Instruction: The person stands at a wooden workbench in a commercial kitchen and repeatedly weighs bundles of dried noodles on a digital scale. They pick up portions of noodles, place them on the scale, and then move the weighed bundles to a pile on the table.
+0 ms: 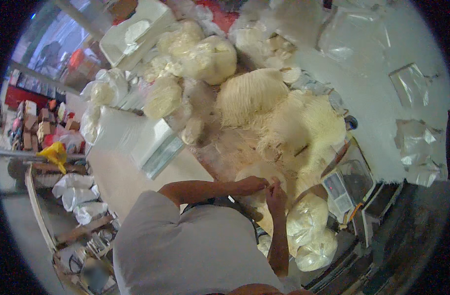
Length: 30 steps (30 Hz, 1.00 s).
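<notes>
My left hand (251, 185) and my right hand (276, 195) come together in front of my body, fingertips pinched close to each other. Between and around them is a pale, see-through plastic bag (260, 170), blurred, and its neck seems to be in the fingers of both hands. What fills it is hard to make out. Just beyond lie loose heaps of thin pale noodles (252, 97), with a yellower heap (322, 123) to the right. A wooden board (236, 142) dusted with flour or scraps lies under them.
Knotted bags of noodles (308, 217) sit near my right forearm, beside a weighing scale (337, 191). Beyond the heaps are more filled bags (210, 55) and a white foam box (136, 33). A stack of plastic bags (136, 136) lies on the table's left part.
</notes>
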Each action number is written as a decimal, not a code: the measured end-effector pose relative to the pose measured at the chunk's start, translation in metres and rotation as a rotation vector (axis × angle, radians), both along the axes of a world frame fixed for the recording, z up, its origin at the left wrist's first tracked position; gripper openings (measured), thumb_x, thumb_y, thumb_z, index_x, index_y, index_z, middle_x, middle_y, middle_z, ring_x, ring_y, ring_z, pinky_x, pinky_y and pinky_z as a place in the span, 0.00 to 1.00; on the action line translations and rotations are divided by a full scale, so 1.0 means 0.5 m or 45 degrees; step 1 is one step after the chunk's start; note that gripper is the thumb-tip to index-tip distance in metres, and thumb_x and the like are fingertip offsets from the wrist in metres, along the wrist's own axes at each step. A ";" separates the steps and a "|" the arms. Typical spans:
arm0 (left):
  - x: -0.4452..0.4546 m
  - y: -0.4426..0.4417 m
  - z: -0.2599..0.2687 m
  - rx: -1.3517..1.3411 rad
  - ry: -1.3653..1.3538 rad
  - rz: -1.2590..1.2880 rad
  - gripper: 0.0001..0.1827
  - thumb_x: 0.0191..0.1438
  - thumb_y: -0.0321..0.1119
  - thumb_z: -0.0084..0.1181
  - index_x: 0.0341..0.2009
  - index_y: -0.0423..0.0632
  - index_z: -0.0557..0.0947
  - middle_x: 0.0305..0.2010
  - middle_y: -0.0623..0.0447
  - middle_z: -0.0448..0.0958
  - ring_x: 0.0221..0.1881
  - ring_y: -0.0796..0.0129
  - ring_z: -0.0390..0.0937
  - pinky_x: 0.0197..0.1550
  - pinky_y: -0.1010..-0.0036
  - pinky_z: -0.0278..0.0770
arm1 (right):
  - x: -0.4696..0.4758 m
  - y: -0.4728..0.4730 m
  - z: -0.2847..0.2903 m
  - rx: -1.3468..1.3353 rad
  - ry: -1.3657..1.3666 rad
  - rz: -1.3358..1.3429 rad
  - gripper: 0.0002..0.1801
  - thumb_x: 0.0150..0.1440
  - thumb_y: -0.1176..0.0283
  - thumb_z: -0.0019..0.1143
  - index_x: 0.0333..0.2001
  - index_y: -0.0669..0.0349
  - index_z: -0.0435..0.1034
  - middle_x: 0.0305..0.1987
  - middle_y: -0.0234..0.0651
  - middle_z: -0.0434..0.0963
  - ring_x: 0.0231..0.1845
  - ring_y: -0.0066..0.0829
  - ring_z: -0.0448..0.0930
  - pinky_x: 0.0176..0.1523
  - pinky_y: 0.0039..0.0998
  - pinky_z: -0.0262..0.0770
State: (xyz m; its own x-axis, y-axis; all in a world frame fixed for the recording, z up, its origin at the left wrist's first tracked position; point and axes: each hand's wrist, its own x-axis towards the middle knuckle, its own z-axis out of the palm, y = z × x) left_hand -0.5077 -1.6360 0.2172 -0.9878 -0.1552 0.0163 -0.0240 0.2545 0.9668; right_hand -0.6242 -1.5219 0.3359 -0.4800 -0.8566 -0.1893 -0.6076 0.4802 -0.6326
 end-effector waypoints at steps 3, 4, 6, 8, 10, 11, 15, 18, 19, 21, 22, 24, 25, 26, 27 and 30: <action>-0.006 -0.009 0.019 -0.263 0.211 -0.015 0.09 0.57 0.30 0.49 0.41 0.43 0.75 0.42 0.41 0.76 0.41 0.43 0.77 0.42 0.56 0.75 | -0.016 0.011 -0.044 -0.231 0.571 0.237 0.06 0.60 0.72 0.52 0.39 0.62 0.72 0.29 0.48 0.78 0.29 0.46 0.79 0.33 0.44 0.74; -0.007 -0.008 0.008 -0.237 0.187 0.014 0.08 0.57 0.30 0.48 0.40 0.42 0.75 0.40 0.41 0.76 0.40 0.43 0.77 0.41 0.57 0.75 | -0.013 0.017 -0.058 -0.180 0.501 0.245 0.06 0.59 0.72 0.53 0.37 0.63 0.72 0.28 0.48 0.77 0.28 0.47 0.78 0.32 0.43 0.73; -0.005 0.004 -0.025 -0.174 0.149 0.062 0.07 0.58 0.30 0.47 0.39 0.42 0.75 0.37 0.42 0.77 0.37 0.43 0.77 0.40 0.58 0.75 | -0.006 0.030 -0.072 -0.062 0.370 0.257 0.05 0.57 0.72 0.54 0.33 0.64 0.72 0.26 0.48 0.75 0.25 0.47 0.77 0.31 0.43 0.71; -0.004 0.000 0.011 -0.115 0.148 0.185 0.09 0.59 0.31 0.48 0.38 0.41 0.78 0.34 0.42 0.78 0.34 0.48 0.78 0.37 0.60 0.76 | -0.002 0.052 -0.097 -0.029 0.210 0.159 0.08 0.56 0.71 0.54 0.30 0.65 0.71 0.24 0.48 0.74 0.23 0.47 0.75 0.29 0.42 0.69; -0.002 0.008 0.002 -0.032 0.099 0.312 0.10 0.59 0.32 0.49 0.37 0.40 0.80 0.31 0.43 0.80 0.31 0.53 0.79 0.35 0.63 0.78 | 0.009 0.074 -0.107 -0.054 0.071 0.115 0.09 0.54 0.70 0.55 0.27 0.66 0.70 0.23 0.48 0.73 0.22 0.46 0.75 0.28 0.42 0.68; -0.005 0.022 -0.027 0.024 0.048 0.384 0.10 0.58 0.33 0.51 0.36 0.39 0.81 0.31 0.44 0.80 0.30 0.57 0.80 0.33 0.65 0.78 | 0.020 0.087 -0.109 -0.096 0.008 0.125 0.10 0.54 0.69 0.55 0.27 0.66 0.70 0.23 0.48 0.73 0.21 0.46 0.75 0.27 0.41 0.67; -0.003 0.021 0.027 0.831 -0.486 0.532 0.10 0.53 0.33 0.58 0.33 0.39 0.85 0.30 0.45 0.83 0.26 0.67 0.80 0.28 0.70 0.79 | 0.008 0.117 -0.107 -0.021 -0.236 0.112 0.11 0.53 0.69 0.55 0.27 0.66 0.70 0.23 0.46 0.73 0.20 0.43 0.74 0.26 0.40 0.68; 0.003 0.041 0.033 0.144 -0.349 0.506 0.11 0.48 0.31 0.61 0.38 0.42 0.84 0.33 0.44 0.82 0.32 0.62 0.81 0.32 0.69 0.79 | -0.019 0.104 -0.096 0.084 0.159 0.157 0.10 0.53 0.69 0.56 0.27 0.66 0.71 0.24 0.44 0.74 0.22 0.42 0.75 0.28 0.38 0.70; -0.001 0.051 0.024 0.002 -0.204 0.537 0.13 0.47 0.30 0.61 0.41 0.44 0.82 0.35 0.44 0.80 0.35 0.60 0.80 0.34 0.68 0.78 | -0.040 0.110 -0.127 0.022 0.293 0.222 0.09 0.56 0.69 0.55 0.29 0.65 0.72 0.27 0.42 0.76 0.25 0.42 0.77 0.31 0.36 0.72; 0.007 0.082 -0.001 -0.282 0.064 0.617 0.19 0.46 0.30 0.59 0.46 0.47 0.79 0.38 0.44 0.77 0.40 0.56 0.78 0.38 0.65 0.78 | -0.059 0.081 -0.151 -0.174 0.239 0.196 0.09 0.57 0.69 0.55 0.30 0.65 0.71 0.28 0.42 0.77 0.27 0.39 0.78 0.33 0.35 0.73; 0.013 0.077 0.021 -0.398 -0.027 0.541 0.20 0.47 0.30 0.58 0.48 0.48 0.77 0.38 0.44 0.75 0.41 0.54 0.77 0.40 0.64 0.77 | -0.065 0.059 -0.159 -0.276 0.219 0.166 0.09 0.57 0.69 0.54 0.31 0.66 0.71 0.28 0.42 0.78 0.29 0.38 0.79 0.34 0.35 0.73; 0.028 0.052 0.105 -0.616 -0.212 0.386 0.23 0.48 0.30 0.56 0.51 0.51 0.73 0.39 0.45 0.72 0.44 0.51 0.75 0.42 0.62 0.76 | -0.077 0.028 -0.166 -0.252 -0.149 0.196 0.09 0.57 0.69 0.54 0.34 0.66 0.72 0.29 0.42 0.79 0.30 0.32 0.79 0.36 0.34 0.73; 0.023 0.052 0.095 -0.612 -0.145 0.447 0.22 0.49 0.30 0.54 0.51 0.51 0.73 0.39 0.46 0.71 0.44 0.51 0.75 0.42 0.61 0.76 | -0.083 0.015 -0.167 -0.242 -0.323 0.197 0.10 0.57 0.69 0.54 0.35 0.67 0.73 0.30 0.42 0.79 0.31 0.30 0.79 0.37 0.33 0.74; 0.016 0.054 0.075 -0.609 -0.078 0.507 0.21 0.50 0.31 0.53 0.51 0.51 0.72 0.38 0.47 0.71 0.43 0.51 0.75 0.41 0.61 0.76 | -0.082 0.007 -0.168 -0.264 -0.423 0.218 0.10 0.57 0.69 0.54 0.37 0.67 0.73 0.30 0.42 0.79 0.31 0.28 0.79 0.38 0.32 0.74; 0.013 0.056 0.059 -0.604 -0.011 0.566 0.19 0.51 0.31 0.52 0.50 0.51 0.72 0.37 0.47 0.70 0.43 0.51 0.75 0.41 0.60 0.76 | -0.079 0.001 -0.169 -0.286 -0.523 0.239 0.11 0.57 0.70 0.55 0.38 0.67 0.74 0.31 0.42 0.79 0.31 0.26 0.78 0.38 0.32 0.73; 0.008 0.069 0.026 -0.721 -0.058 0.616 0.12 0.53 0.32 0.51 0.44 0.51 0.74 0.37 0.48 0.71 0.44 0.54 0.74 0.40 0.62 0.76 | -0.101 -0.002 -0.156 -0.114 -0.641 0.322 0.11 0.56 0.72 0.55 0.41 0.67 0.75 0.32 0.41 0.79 0.33 0.24 0.77 0.40 0.29 0.73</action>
